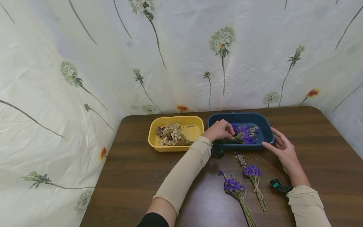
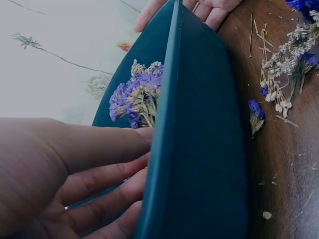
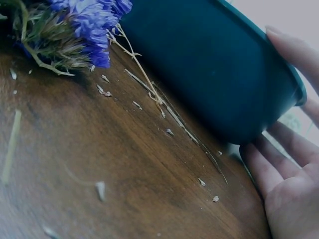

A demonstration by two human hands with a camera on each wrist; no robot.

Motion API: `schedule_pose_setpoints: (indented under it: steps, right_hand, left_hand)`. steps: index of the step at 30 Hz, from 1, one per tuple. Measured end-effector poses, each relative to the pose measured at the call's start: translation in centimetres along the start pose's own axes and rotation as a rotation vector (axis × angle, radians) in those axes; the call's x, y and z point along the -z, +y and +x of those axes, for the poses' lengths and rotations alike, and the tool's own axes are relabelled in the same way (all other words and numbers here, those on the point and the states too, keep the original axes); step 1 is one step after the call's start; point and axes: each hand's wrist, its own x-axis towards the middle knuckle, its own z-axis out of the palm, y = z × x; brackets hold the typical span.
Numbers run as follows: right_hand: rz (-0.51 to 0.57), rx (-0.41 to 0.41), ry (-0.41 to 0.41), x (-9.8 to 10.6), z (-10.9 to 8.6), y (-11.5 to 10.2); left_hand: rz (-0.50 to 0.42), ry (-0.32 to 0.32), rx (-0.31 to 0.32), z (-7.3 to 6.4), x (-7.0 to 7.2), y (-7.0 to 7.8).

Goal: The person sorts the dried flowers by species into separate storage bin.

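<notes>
Inside the blue tray point(image 1: 241, 147), my left hand point(image 1: 219, 130) pinches the stems of the dried purple flowers point(image 1: 246, 134). In the left wrist view its thumb point(image 2: 109, 142) and fingers reach in behind the tray wall, which hides the fingertips, and the purple heads point(image 2: 137, 94) stick up beyond them. My right hand point(image 1: 285, 151) holds the tray's right end. Its thumb lies at the rim and the other fingers point(image 3: 256, 167) are against the outside low down, seen in the right wrist view.
Left of the blue tray stands a yellow tray point(image 1: 152, 138) with a dried cream-coloured bunch point(image 1: 173, 134). Two purple bunches lie in front, one point(image 1: 236, 189) nearer and one twine-tied point(image 1: 255, 179). Loose stems point(image 3: 169, 112) and crumbs lie on the wooden table point(image 1: 136, 176). A flowered curtain point(image 1: 181, 63) hangs behind.
</notes>
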Motion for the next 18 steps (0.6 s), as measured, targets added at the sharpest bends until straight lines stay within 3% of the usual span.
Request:
schedule_pose_setpoints:
  steps: [11, 18]
  right_hand:
    - [0.037, 0.016, 0.009, -0.1, 0.1, 0.2]
    - [0.087, 0.027, 0.006, -0.2, 0.0, 0.1]
  left_hand:
    - [-0.069, 0.056, -0.051, -0.9, 1.0, -1.0]
    - [-0.128, 0.138, -0.082, -2.7, 2.2, -0.9]
